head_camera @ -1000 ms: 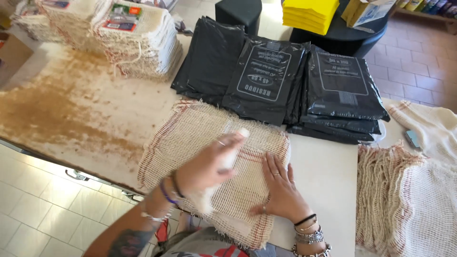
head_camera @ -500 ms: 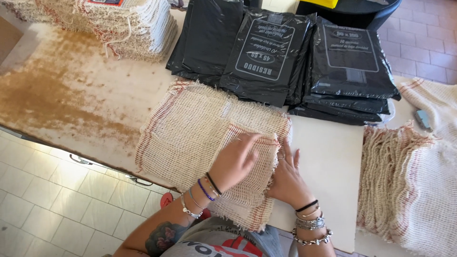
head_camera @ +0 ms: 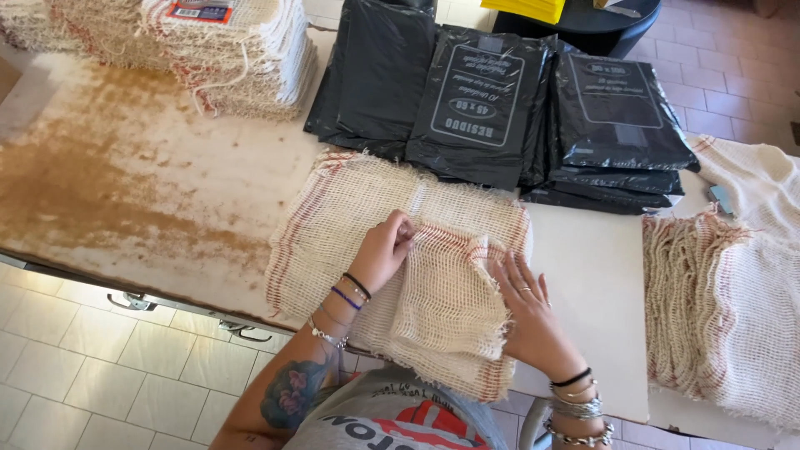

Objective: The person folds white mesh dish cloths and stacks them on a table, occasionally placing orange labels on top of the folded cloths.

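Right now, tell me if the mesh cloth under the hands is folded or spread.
Folded: the cloth lies doubled, an upper layer over the lower; left hand pinches its edge, right hand presses flat.

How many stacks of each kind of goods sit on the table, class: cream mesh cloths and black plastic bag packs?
Cream mesh cloth stacks: 3: back left, under the hands, far right.
Black bag pack stacks: 3: left, middle, right.
Total: 6 stacks.
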